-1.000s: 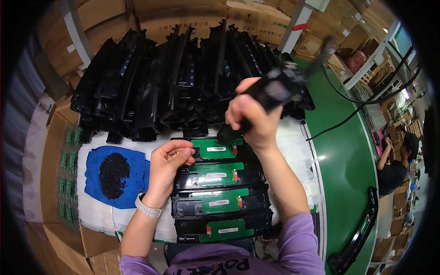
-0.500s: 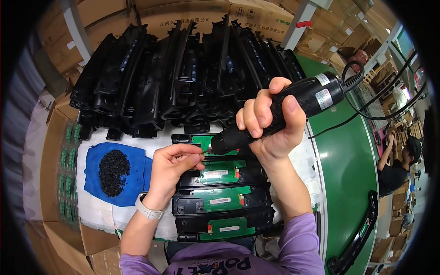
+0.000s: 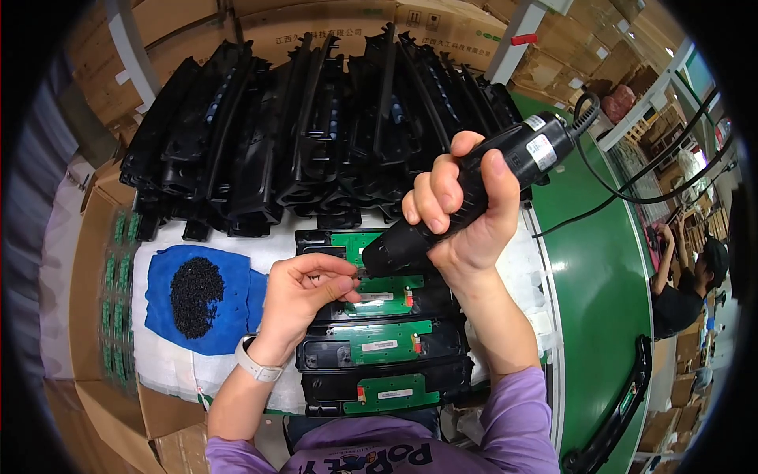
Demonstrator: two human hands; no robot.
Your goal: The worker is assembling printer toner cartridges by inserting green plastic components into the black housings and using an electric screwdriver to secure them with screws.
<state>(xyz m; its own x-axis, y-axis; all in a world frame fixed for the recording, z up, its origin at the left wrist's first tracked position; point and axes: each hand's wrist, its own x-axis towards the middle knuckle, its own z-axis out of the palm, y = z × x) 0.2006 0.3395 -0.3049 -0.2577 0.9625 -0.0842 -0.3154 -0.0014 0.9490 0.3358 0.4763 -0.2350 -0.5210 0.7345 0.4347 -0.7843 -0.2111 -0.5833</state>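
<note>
My right hand (image 3: 466, 201) is wrapped around a black electric screwdriver (image 3: 482, 182), its nose angled down and left over the green circuit boards. At that nose, the thumb and fingers of my left hand (image 3: 312, 288) are pinched together by the bit; whatever they hold is too small to make out. Below lie several black plastic housings (image 3: 324, 353) in a column, each carrying a green circuit board (image 3: 395, 332) with a white label. The far board is partly hidden by the screwdriver. To the left, a heap of small black screws (image 3: 196, 296) rests on a blue cloth (image 3: 162, 288).
A tall row of black plastic housings (image 3: 260, 150) stands behind the work. Clear trays of green boards (image 3: 118, 300) sit at left beside cardboard. The screwdriver's cable (image 3: 588, 162) loops right over a green surface (image 3: 588, 276), where another housing (image 3: 620, 411) lies. A co-worker (image 3: 687, 276) sits far right.
The screwdriver has shifted slightly left, its rear end moving left and its nose lower. My left fingers have moved slightly right, closer to the bit. The co-worker's arms have shifted.
</note>
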